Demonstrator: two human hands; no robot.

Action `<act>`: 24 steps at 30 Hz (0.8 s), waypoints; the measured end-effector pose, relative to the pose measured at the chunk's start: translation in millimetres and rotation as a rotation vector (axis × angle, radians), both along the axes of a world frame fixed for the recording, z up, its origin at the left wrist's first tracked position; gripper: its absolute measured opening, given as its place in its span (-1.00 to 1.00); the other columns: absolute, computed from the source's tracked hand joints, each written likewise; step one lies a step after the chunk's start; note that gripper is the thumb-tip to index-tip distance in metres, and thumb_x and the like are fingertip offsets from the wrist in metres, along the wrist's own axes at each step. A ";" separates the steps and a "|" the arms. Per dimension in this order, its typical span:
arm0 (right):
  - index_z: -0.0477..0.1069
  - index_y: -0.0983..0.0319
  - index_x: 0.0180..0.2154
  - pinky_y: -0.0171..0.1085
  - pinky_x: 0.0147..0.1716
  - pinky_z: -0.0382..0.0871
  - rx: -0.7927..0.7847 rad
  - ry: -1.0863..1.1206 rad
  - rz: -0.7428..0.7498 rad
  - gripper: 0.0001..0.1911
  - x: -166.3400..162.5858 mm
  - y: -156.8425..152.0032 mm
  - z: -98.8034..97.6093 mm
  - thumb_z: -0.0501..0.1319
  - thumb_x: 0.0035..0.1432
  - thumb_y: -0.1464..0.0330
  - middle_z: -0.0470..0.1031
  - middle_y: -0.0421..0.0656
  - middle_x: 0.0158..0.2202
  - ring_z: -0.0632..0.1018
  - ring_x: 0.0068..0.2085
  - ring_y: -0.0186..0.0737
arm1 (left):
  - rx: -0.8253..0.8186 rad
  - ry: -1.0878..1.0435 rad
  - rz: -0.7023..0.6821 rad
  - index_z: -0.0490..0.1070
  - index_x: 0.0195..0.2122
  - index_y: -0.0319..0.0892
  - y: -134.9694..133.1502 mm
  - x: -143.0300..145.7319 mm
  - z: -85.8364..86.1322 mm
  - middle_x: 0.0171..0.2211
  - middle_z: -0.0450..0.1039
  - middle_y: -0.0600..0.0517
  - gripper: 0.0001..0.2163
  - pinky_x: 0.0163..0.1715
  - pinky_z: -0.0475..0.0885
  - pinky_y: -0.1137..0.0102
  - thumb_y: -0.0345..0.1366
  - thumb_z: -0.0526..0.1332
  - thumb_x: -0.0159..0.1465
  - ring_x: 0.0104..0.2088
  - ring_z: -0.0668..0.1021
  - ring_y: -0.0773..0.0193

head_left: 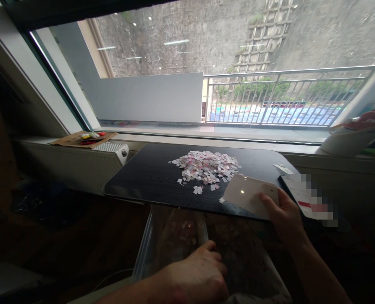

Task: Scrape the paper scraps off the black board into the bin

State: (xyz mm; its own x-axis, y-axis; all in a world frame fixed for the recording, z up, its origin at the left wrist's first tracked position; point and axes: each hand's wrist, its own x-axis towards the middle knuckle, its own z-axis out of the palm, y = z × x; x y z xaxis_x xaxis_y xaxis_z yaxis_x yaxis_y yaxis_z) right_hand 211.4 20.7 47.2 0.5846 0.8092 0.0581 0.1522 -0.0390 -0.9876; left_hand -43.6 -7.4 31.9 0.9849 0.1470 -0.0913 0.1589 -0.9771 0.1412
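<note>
A heap of small white and pink paper scraps point(207, 167) lies on a dark table point(143, 177) by the window. My right hand point(284, 215) grips a flat white card point(249, 194), its edge resting on the table just right of the heap. Below the table's front edge my left hand point(200, 274) is closed on the rim of a clear plastic bin point(149, 240), which holds a few scraps inside.
A white radiator point(113, 148) and a cardboard sheet with small coloured items point(82, 138) sit at the left on the sill. Papers point(301, 192) lie at the table's right end. A white pot point(346, 141) stands on the sill at right.
</note>
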 end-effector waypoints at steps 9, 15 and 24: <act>0.51 0.19 -0.21 -0.20 -0.44 0.46 0.049 -0.105 -0.047 -0.55 -13.3 6.7 -1.7 0.34 -0.11 0.07 0.58 -0.17 -0.42 0.57 -0.39 -0.09 | -0.020 -0.001 0.012 0.48 -0.49 -0.14 -1.2 -1.5 -1.8 -0.44 0.44 0.09 -0.87 0.00 0.16 0.16 -0.39 0.34 0.20 -0.36 0.38 0.24; 0.50 0.21 -0.24 -0.21 -0.46 0.43 0.044 -0.176 -0.060 -0.56 -11.5 11.8 6.6 0.31 -0.12 0.06 0.56 -0.19 -0.45 0.55 -0.44 -0.12 | -0.027 -0.001 0.009 0.50 -0.48 -0.13 -1.1 -1.5 -0.9 -0.43 0.44 0.09 -0.89 -0.01 0.17 0.17 -0.41 0.35 0.18 -0.35 0.38 0.24; 0.51 0.17 -0.25 -0.23 -0.47 0.44 0.091 -0.240 -0.138 -0.63 -10.2 8.5 9.3 0.30 -0.04 0.08 0.58 -0.18 -0.44 0.57 -0.42 -0.10 | 0.001 -0.008 0.002 0.48 -0.52 -0.15 -0.6 -0.2 2.0 -0.46 0.43 0.08 -0.86 -0.08 0.18 0.18 -0.40 0.34 0.18 -0.39 0.36 0.25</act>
State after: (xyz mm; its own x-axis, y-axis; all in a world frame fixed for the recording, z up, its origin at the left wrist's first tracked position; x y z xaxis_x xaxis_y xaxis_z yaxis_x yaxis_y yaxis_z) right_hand 201.2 29.2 56.4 0.6493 0.7084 0.2768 0.3817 0.0113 -0.9242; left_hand -43.8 -8.1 33.9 0.9853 0.1491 -0.0831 0.1598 -0.9770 0.1415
